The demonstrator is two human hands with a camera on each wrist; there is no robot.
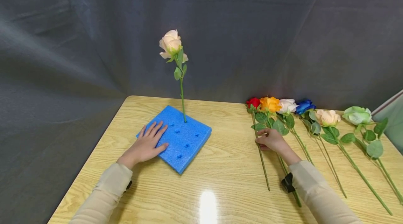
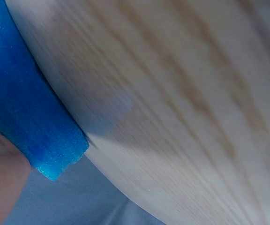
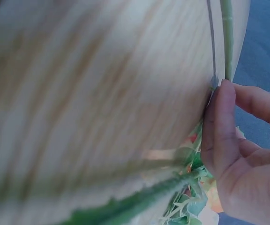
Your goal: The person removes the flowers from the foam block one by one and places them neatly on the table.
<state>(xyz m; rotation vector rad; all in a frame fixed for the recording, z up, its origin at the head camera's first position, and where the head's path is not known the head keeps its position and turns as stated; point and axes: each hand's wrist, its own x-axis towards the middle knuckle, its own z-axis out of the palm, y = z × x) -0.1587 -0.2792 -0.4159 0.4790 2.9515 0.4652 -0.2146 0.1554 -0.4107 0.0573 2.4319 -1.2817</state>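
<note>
My left hand (image 1: 149, 146) lies with its fingers spread flat on a blue foam block (image 1: 192, 135) with several small holes in its top. A cream rose (image 1: 171, 43) stands upright in the block, its stem sunk near the back corner. At the right, my right hand (image 1: 271, 140) pinches the stem of a red rose (image 1: 253, 103) between thumb and fingers. The right wrist view shows that green stem (image 3: 227, 40) at the fingertips, with its shadow beside it. In the left wrist view, the foam block's side (image 2: 36, 93) borders the wooden table.
Right of the red rose lie an orange rose (image 1: 270, 104), a white rose (image 1: 287, 106), a blue rose (image 1: 304, 106), a peach rose (image 1: 328, 117) and a pale green rose (image 1: 357, 115). Their stems point toward the table's front. A dark curtain (image 1: 220, 35) hangs behind the table (image 1: 226, 168).
</note>
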